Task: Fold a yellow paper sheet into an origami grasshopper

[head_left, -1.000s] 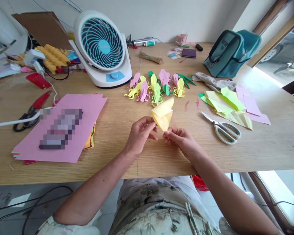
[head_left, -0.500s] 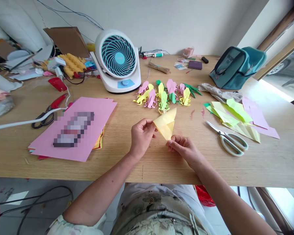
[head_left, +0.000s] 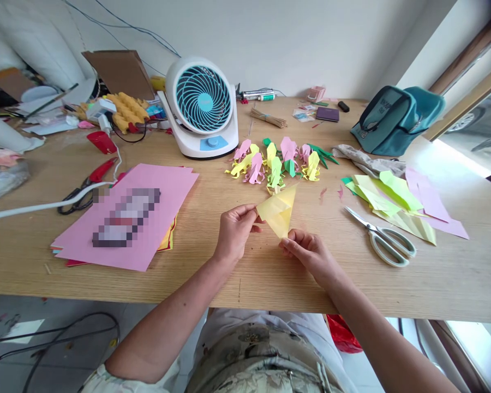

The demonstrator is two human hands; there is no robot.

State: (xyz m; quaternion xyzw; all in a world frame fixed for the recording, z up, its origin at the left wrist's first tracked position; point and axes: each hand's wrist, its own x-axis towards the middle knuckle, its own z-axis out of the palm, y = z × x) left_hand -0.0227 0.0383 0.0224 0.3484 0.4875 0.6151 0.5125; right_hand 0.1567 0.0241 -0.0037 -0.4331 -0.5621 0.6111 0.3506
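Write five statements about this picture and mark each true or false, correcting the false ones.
1. The left hand and right hand both hold the yellow paper. True.
2. The pale-handled scissors lie to the right of the right hand. True.
3. The right hand holds the yellow paper's far tip. False: it pinches the near tip.
4. Folded paper figures stand beyond the hands. True.
5. Every figure is pink. False: some are yellow or green.

Matt yellow paper (head_left: pixel 276 212) is showing against the grained wood table (head_left: pixel 213 281)!
Scissors (head_left: pixel 370 226) are flashing smooth metal blades (head_left: pixel 355 216), the fan (head_left: pixel 205 102) is sporting smooth plastic, the bag (head_left: pixel 396 123) is looking like matt cloth, and the red sack (head_left: pixel 343 334) is gleaming like glossy plastic.
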